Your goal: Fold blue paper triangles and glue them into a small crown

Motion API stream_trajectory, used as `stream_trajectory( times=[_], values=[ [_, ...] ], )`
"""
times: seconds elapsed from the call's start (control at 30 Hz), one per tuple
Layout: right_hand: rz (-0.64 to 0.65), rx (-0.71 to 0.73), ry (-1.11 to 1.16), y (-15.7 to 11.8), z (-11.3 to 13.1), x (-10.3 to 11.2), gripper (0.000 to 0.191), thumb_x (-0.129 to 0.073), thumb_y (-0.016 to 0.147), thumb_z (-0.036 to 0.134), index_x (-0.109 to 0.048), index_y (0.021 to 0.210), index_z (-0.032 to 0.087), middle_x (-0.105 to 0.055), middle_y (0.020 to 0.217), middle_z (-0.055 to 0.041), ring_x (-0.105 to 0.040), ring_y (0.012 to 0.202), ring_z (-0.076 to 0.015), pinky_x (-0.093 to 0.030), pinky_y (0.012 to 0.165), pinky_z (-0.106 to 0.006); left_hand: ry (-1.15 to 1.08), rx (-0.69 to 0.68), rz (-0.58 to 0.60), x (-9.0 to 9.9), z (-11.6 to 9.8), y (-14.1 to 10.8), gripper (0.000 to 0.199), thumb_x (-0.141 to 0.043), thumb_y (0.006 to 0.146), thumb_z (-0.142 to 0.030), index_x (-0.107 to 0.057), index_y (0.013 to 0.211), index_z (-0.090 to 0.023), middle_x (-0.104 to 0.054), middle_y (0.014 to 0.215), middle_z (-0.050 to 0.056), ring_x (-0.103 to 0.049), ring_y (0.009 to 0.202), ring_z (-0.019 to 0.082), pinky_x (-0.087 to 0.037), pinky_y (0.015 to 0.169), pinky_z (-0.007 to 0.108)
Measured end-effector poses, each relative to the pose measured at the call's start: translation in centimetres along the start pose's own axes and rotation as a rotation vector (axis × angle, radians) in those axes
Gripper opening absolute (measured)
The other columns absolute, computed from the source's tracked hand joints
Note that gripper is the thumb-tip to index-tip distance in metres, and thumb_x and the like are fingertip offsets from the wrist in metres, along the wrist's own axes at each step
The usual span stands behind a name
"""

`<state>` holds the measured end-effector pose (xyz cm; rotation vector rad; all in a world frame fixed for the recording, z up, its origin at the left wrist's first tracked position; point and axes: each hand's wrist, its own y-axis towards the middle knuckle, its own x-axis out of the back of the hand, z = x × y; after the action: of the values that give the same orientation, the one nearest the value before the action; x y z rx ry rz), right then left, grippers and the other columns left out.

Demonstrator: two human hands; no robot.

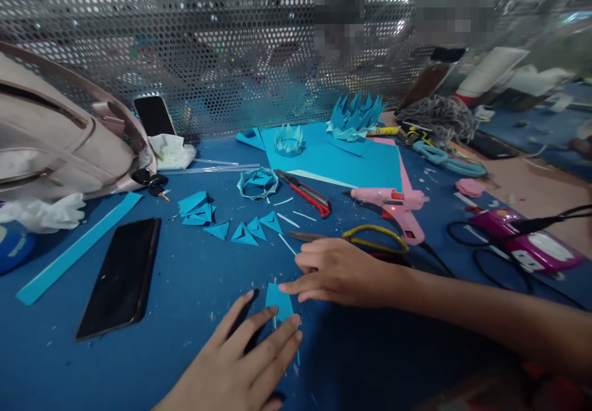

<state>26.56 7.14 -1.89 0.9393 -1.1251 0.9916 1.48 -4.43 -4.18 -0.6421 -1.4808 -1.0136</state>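
A small blue paper piece (277, 300) lies flat on the dark blue table. My left hand (250, 358) is open, its fingers spread, with fingertips on the paper's lower edge. At the paper's upper right corner rests a fingertip of my right hand (340, 273); its other fingers are curled, and I cannot make out anything in them. Scissors with yellow handles (374, 238) lie just beyond that hand. Folded blue triangles (245, 233) and a pile of folded pieces (197, 209) sit further up, beside a paper ring (258, 183) with blue pieces inside.
A red cutter (308, 195) and pink glue gun (393, 204) lie beyond my hands. Paper crowns (289, 140) stand on blue sheets (319, 161) near the perforated metal wall (208, 60). Leftward are a phone (120, 278), blue strip (81, 248) and bag (55, 134). Cables trail at right.
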Motion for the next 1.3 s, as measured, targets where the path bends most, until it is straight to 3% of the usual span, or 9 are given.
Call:
stream_trajectory(
  times=[0.13,0.27,0.43,0.67,0.83,1.1,1.3],
  values=[
    [0.004,0.078,-0.046,0.1,0.3,0.0,0.036,-0.04,0.104,0.045,-0.064,0.124,0.027,-0.057,0.082,-0.0007,-0.04,0.066,-0.0161,-0.026,0.06,-0.031,0.018,-0.011,0.054,1.2,0.1,0.4,0.05,-0.044,0.102,-0.05,-0.051,0.142,-0.02,-0.055,0.144,-0.003,-0.048,0.121,0.023,-0.014,0.121,0.047],
    [0.007,0.13,-0.054,0.5,0.6,-0.1,0.035,-0.04,0.104,0.046,-0.063,0.125,0.03,-0.056,0.083,-0.0005,-0.04,0.065,-0.0152,-0.024,0.059,-0.031,0.017,-0.021,0.079,1.2,-0.1,0.3,0.053,-0.047,0.1,-0.048,-0.047,0.144,-0.018,-0.049,0.15,0.0,-0.049,0.121,0.026,-0.023,0.117,0.05],
    [0.001,0.123,-0.042,0.8,0.8,-0.2,0.03,-0.047,0.102,0.044,-0.063,0.125,0.033,-0.056,0.084,0.0004,-0.043,0.068,-0.0152,-0.026,0.061,-0.031,0.044,-0.049,0.009,0.2,-0.4,-0.4,0.047,-0.048,0.1,-0.043,-0.05,0.143,-0.023,-0.045,0.152,-0.001,-0.047,0.127,0.03,-0.028,0.114,0.054],
    [0.031,0.184,-0.023,0.7,0.7,0.2,0.032,-0.048,0.102,0.041,-0.064,0.126,0.026,-0.058,0.084,-0.001,-0.045,0.069,-0.0165,-0.027,0.061,-0.032,0.057,-0.048,-0.093,-0.4,-0.7,-1.0,0.038,-0.044,0.102,-0.033,-0.054,0.139,-0.027,-0.042,0.154,0.0,-0.055,0.12,0.03,-0.038,0.106,0.056],
    [0.047,0.28,0.036,0.5,0.6,0.4,0.033,-0.045,0.104,0.04,-0.064,0.125,0.023,-0.06,0.083,-0.0018,-0.045,0.07,-0.0177,-0.028,0.061,-0.033,0.013,0.042,-0.155,0.4,-0.5,-0.4,0.035,-0.045,0.102,-0.026,-0.059,0.134,-0.028,-0.065,0.129,-0.001,-0.058,0.118,0.022,-0.031,0.116,0.046],
    [0.002,0.297,0.053,0.3,0.4,-0.2,0.035,-0.039,0.105,0.04,-0.063,0.124,0.022,-0.059,0.082,-0.0022,-0.045,0.068,-0.0171,-0.027,0.059,-0.033,-0.032,0.084,-0.237,0.5,-0.3,0.3,0.032,-0.039,0.103,-0.02,-0.071,0.109,-0.023,-0.071,0.113,-0.002,-0.061,0.114,0.016,-0.016,0.124,0.039],
    [-0.22,0.324,0.118,-0.3,0.3,-0.6,0.029,-0.043,0.104,0.033,-0.066,0.114,0.018,-0.058,0.074,-0.0001,-0.047,0.064,-0.0161,-0.032,0.058,-0.032,-0.026,0.073,-0.228,0.3,-0.2,0.3,0.032,-0.041,0.103,-0.02,-0.071,0.113,-0.022,-0.072,0.11,-0.002,-0.062,0.114,0.016,-0.016,0.124,0.039]
  ],
)
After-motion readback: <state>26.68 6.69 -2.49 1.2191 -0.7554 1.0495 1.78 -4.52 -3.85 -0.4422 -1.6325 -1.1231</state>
